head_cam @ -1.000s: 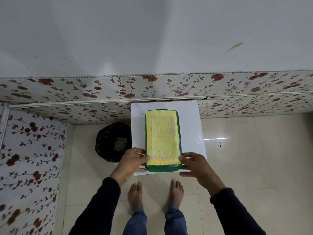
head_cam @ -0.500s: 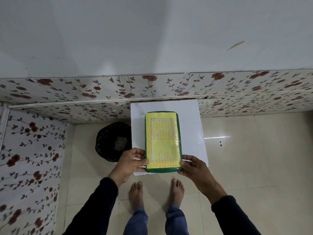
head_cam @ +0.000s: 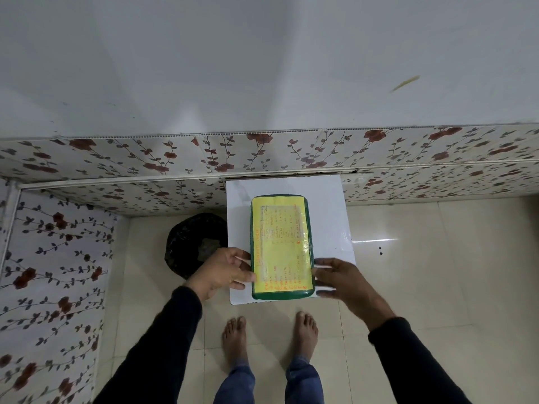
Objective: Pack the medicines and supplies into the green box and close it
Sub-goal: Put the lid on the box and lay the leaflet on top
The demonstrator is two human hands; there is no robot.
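Note:
The green box (head_cam: 281,243) lies shut on a small white table (head_cam: 329,223), its lid covered by a yellow sheet with orange writing. My left hand (head_cam: 221,272) grips the box's near left side, thumb lying on the lid's edge. Blurred by motion, my right hand (head_cam: 344,282) is at the near right side with its fingers spread and the fingertips against the box's wall. No loose medicines or supplies show on the table.
A round bin lined with a black bag (head_cam: 195,246) stands on the floor left of the table. Walls with a flower pattern close in behind and at the left. My bare feet (head_cam: 269,333) stand on the tiled floor just before the table.
My right hand has let go of the near right corner and slid a little farther along the side, its fingers spreading. My left hand has kept its grip.

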